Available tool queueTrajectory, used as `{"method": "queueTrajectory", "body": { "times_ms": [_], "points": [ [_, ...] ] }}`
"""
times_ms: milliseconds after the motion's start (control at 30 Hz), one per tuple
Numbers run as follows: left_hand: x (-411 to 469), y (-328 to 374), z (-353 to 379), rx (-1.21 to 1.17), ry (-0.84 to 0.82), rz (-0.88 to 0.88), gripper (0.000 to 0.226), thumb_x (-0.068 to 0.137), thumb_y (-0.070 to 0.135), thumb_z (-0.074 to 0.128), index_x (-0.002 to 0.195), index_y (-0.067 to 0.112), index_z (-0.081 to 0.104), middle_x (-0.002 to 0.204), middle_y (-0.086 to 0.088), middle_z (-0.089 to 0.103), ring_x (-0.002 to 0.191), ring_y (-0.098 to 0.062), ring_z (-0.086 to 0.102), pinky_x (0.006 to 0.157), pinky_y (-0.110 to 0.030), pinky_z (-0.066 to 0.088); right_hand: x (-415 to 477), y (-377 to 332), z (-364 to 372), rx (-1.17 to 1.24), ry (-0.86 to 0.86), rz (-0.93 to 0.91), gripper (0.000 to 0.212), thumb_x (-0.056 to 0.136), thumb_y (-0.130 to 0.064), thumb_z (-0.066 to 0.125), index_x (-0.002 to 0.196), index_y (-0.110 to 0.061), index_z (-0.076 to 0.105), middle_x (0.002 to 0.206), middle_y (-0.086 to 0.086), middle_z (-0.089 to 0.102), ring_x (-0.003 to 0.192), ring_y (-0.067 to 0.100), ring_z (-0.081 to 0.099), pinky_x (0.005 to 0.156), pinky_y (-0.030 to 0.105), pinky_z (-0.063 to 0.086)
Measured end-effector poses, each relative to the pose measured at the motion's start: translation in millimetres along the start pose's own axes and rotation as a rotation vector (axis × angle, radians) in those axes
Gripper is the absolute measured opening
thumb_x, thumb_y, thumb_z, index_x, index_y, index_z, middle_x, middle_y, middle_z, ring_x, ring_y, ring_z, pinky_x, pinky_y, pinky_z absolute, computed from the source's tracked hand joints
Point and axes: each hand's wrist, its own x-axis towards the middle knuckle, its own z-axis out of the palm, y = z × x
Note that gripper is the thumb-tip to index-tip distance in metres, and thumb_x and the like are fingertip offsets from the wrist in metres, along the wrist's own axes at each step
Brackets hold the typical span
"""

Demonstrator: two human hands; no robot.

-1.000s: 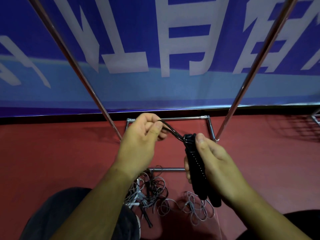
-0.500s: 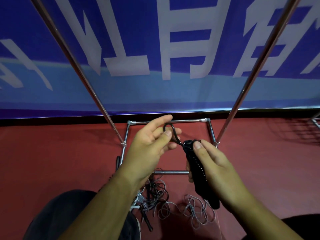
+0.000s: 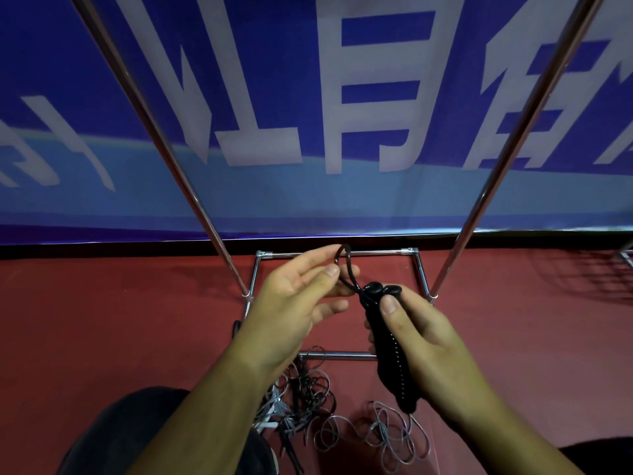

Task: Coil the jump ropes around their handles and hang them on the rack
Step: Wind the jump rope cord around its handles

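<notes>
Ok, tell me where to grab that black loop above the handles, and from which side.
Pinch the black loop near its rounded top, coming from the left. It stands free above the handles, leaning left into the fingers of the left hand, while the right hand wraps the handles on the other side.

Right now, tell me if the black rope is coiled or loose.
Coiled: black rope wraps the handles in the right hand; one loop protrudes.

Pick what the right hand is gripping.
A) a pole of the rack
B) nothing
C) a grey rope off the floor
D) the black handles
D: the right hand is curled round the black handles, thumb near their top, while the left hand pinches the black loop.
</notes>
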Motion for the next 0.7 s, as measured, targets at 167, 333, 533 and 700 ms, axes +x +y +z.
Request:
{"method": "queueTrajectory", "body": {
  "times_ms": [167, 333, 533, 700],
  "points": [
    [-5.5, 15.5, -6.3, -0.026, 0.085, 0.072, 0.026, 0.096, 0.0, 0.061, 0.117, 0.013, 0.071, 0.093, -0.004, 0.077, 0.081, -0.011, 0.071, 0.072, -0.019, 0.057, 3.4, 1.6, 8.1, -0.133, -0.061, -0.095, 0.022, 0.093, -0.051, 0.06, 0.109, -0.039, 0.067, 0.082, -0.016, 0.059, 0.079, 0.005, 0.056, 0.075, 0.022, 0.044],
    [-14.6, 43.7, -9.1, 0.078, 0.137, 0.197, 0.023, 0.095, 0.001, 0.065, 0.108, 0.018, 0.073, 0.089, -0.003, 0.08, 0.073, -0.008, 0.071, 0.073, -0.017, 0.056, 8.6, -8.5, 21.1, -0.26, -0.031, -0.156, 0.024, 0.089, -0.06, 0.056, 0.101, -0.04, 0.061, 0.084, -0.015, 0.057, 0.08, 0.008, 0.055, 0.075, 0.025, 0.044],
    [-25.1, 83.8, -14.1, 0.196, 0.15, 0.321, 0.023, 0.095, 0.007, 0.068, 0.111, 0.023, 0.072, 0.093, 0.001, 0.08, 0.082, -0.007, 0.074, 0.077, -0.017, 0.055, 15.2, -39.1, 43.7, -0.213, -0.01, -0.214, 0.018, 0.089, -0.052, 0.058, 0.103, -0.043, 0.064, 0.084, -0.016, 0.063, 0.08, 0.007, 0.059, 0.075, 0.023, 0.05],
    [-23.6, 129.6, -29.0, 0.17, 0.196, 0.411, 0.022, 0.095, 0.01, 0.069, 0.114, 0.022, 0.071, 0.096, 0.001, 0.08, 0.091, -0.011, 0.076, 0.078, -0.019, 0.056, 38.6, -82.1, 69.0, -0.212, 0.067, -0.281, 0.012, 0.093, -0.041, 0.066, 0.104, -0.037, 0.065, 0.084, -0.014, 0.07, 0.078, 0.005, 0.065, 0.074, 0.019, 0.05]
  ]
}}
